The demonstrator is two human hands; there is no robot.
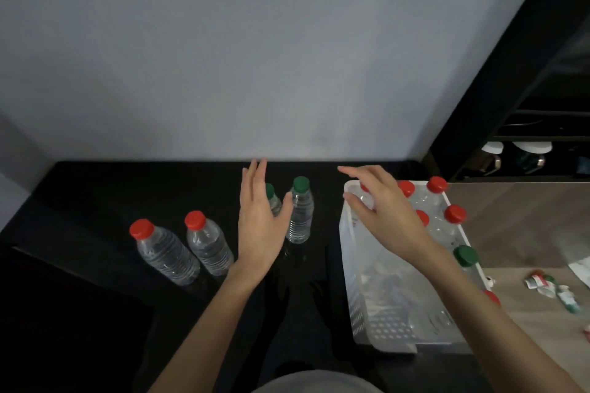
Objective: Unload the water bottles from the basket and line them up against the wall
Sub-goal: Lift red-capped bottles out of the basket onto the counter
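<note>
Two clear water bottles with red caps (166, 249) (209, 244) stand on the black counter at the left. Two green-capped bottles stand further right: one (300, 210) in full view, the other (272, 198) partly hidden behind my left hand (260, 217). That hand is open, fingers spread, holding nothing. A white perforated basket (383, 325) sits at the right with several bottles inside, mostly red-capped (455, 213), one green-capped (465, 256). My right hand (381, 210) hovers open over the basket's far left corner, above a red-capped bottle.
A grey wall (255, 57) rises behind the counter (95, 195). A dark shelf unit (526, 124) with cups stands at the right. Small packets and a little tube (549, 287) lie on the wooden surface right of the basket.
</note>
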